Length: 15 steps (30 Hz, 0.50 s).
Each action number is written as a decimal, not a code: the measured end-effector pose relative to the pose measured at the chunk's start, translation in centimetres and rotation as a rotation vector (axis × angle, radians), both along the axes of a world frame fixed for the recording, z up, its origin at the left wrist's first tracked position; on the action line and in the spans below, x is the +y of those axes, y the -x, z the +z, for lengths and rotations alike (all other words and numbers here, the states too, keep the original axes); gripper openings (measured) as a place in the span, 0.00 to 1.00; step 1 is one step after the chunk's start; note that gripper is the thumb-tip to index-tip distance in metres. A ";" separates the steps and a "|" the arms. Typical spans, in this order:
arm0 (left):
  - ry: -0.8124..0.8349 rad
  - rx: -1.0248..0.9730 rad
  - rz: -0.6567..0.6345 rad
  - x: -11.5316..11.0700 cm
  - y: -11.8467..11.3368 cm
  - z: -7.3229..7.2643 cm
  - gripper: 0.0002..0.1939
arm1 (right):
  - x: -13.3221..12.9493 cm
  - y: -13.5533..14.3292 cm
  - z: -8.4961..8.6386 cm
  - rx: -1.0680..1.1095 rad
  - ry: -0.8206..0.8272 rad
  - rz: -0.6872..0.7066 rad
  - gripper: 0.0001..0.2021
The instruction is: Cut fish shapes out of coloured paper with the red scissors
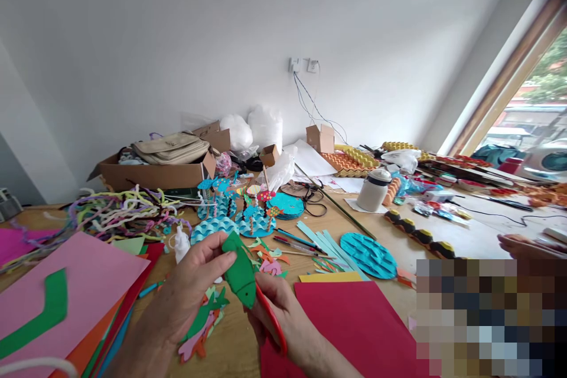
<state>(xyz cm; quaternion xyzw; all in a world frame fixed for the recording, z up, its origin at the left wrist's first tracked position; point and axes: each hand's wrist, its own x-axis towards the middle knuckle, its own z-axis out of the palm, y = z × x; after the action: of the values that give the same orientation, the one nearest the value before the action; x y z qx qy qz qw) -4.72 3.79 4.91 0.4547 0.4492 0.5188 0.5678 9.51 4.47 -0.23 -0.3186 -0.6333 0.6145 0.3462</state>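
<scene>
Between thumb and fingers, my left hand [195, 277] pinches a green paper fish [240, 269] by its upper end. Drawn lines and a small dot for an eye mark its lower end. Red-handled scissors [272, 319] are gripped in my right hand [283, 307], close against the fish's lower right edge; the blades are hidden behind the paper. Below my left hand lies a pile of cut paper fish [206, 319] in green, pink and orange. A red paper sheet [349, 325] lies under my right forearm.
Pink paper [101, 266] with a green offcut tops a stack on the left. Pipe cleaners [128, 212], blue fish models [254, 221], a white jar [374, 192] and a cardboard box [150, 176] stand behind. Another person's hand [522, 245] shows at right.
</scene>
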 end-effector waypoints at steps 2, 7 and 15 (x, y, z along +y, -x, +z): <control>0.001 -0.002 -0.005 0.0 0.0 0.1 0.05 | -0.1 0.0 -0.1 -0.003 -0.005 -0.009 0.22; 0.010 -0.028 -0.030 0.0 0.2 0.1 0.04 | -0.1 0.1 -0.4 0.013 -0.012 -0.013 0.19; 0.033 -0.080 -0.050 0.0 0.2 -0.1 0.02 | -0.3 0.2 -0.3 0.041 -0.020 -0.046 0.19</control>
<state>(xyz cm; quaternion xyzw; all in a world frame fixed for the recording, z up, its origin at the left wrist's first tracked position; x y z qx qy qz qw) -4.90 3.79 4.83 0.4349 0.4232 0.5148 0.6056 9.33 4.17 -0.50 -0.3171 -0.6246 0.6063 0.3764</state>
